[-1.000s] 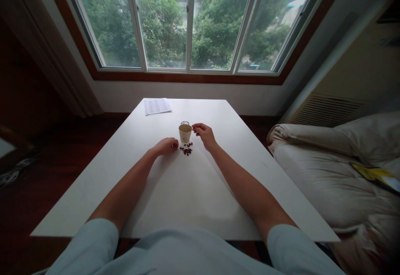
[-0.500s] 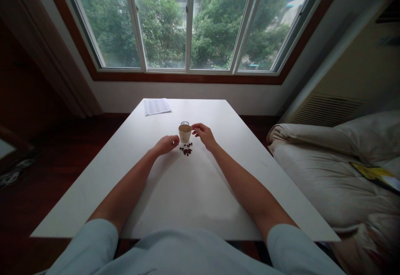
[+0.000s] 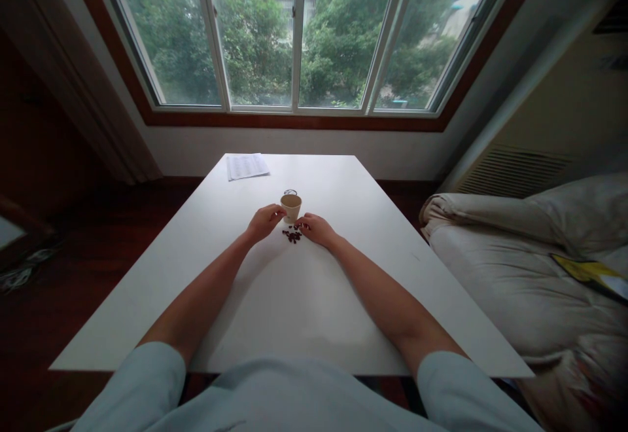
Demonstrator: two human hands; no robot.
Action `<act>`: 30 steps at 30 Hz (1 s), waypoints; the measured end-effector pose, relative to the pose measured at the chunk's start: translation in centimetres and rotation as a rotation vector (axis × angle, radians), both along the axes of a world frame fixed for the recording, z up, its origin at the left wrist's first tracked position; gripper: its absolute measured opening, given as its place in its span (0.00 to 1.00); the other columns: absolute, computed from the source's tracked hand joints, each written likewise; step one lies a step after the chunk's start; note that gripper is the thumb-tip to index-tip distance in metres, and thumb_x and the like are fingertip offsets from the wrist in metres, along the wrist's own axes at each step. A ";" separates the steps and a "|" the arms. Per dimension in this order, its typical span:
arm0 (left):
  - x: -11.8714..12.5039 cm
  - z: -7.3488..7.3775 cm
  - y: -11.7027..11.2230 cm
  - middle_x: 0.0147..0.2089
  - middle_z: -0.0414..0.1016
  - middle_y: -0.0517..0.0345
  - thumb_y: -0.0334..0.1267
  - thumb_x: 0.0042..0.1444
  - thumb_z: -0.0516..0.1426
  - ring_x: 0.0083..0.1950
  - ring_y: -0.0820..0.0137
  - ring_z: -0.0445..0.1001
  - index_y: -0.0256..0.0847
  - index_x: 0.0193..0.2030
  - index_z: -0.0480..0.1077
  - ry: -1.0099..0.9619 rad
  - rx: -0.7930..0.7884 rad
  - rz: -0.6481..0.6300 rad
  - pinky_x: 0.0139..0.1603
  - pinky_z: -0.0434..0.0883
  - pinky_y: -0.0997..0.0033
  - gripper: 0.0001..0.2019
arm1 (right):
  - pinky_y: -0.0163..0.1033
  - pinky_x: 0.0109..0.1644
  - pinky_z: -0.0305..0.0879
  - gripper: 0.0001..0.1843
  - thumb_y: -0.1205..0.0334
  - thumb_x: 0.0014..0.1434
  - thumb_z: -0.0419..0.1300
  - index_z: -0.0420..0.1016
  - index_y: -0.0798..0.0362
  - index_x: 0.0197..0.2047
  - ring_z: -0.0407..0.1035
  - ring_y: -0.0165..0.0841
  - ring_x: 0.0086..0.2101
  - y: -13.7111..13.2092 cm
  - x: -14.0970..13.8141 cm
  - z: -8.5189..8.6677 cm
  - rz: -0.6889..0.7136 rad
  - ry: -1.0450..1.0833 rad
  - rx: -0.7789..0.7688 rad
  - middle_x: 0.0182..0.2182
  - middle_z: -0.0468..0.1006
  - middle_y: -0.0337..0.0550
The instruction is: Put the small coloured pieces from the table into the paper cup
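A small beige paper cup stands upright on the white table. Just in front of it lie several dark red beans, loosely scattered. My left hand is at the cup's left side, thumb and fingers pinched together, the tips against or right beside the cup wall. Whatever is between those fingertips is too small to make out. To the right, my right hand rests low by the table, its fingertips closed together at the right edge of the beans. I cannot see clearly what they pinch.
Behind the cup is a small round object with a dark outline. Printed sheets of paper lie at the table's far left corner. A cushioned sofa stands along the right side, and a wide window is beyond the table.
My left hand has moved up and right from beside the beans to the cup's side. My right hand has come down from the cup's rim to the beans.
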State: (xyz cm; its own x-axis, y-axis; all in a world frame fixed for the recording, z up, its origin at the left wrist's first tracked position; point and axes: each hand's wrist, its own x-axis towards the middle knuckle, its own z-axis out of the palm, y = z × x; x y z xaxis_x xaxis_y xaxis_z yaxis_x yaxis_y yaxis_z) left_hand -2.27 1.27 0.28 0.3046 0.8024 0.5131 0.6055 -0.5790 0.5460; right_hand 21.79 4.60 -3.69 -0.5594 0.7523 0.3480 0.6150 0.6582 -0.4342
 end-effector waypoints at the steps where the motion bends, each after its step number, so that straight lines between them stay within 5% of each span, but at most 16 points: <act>1: 0.2 0.0 -0.1 0.37 0.76 0.57 0.38 0.62 0.54 0.32 0.73 0.68 0.40 0.42 0.75 -0.023 0.009 0.016 0.36 0.66 0.73 0.10 | 0.34 0.42 0.62 0.14 0.67 0.59 0.59 0.81 0.46 0.46 0.67 0.31 0.35 0.0 0.0 -0.1 -0.003 -0.013 0.005 0.36 0.74 0.41; 9: 1.8 -0.1 -1.3 0.44 0.77 0.54 0.36 0.64 0.52 0.30 0.75 0.67 0.40 0.46 0.74 -0.137 0.149 0.238 0.38 0.68 0.72 0.11 | 0.36 0.45 0.64 0.11 0.67 0.58 0.61 0.81 0.47 0.43 0.67 0.33 0.39 0.3 0.0 -0.6 -0.006 -0.003 0.041 0.37 0.73 0.43; 22: 2.4 -0.2 -1.7 0.68 0.64 0.49 0.33 0.61 0.53 0.33 0.76 0.72 0.46 0.68 0.60 0.046 0.093 0.213 0.39 0.72 0.71 0.27 | 0.36 0.45 0.63 0.08 0.68 0.57 0.61 0.79 0.49 0.40 0.66 0.34 0.40 0.5 -0.2 -1.1 -0.007 0.014 0.070 0.37 0.72 0.43; 30: 2.3 -0.4 -1.7 0.68 0.62 0.50 0.32 0.60 0.53 0.32 0.77 0.71 0.48 0.66 0.61 0.006 0.095 0.190 0.41 0.73 0.70 0.27 | 0.35 0.43 0.62 0.07 0.68 0.57 0.61 0.78 0.51 0.39 0.65 0.32 0.37 0.7 0.3 -1.0 0.030 0.029 0.076 0.36 0.72 0.42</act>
State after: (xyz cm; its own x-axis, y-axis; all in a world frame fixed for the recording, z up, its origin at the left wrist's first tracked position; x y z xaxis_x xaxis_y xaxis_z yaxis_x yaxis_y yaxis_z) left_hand -0.01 -0.39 -0.08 0.1558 0.7936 0.5881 0.7119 -0.5030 0.4901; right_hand 22.10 5.28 -4.70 -0.5701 0.7063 0.4197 0.5828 0.7077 -0.3993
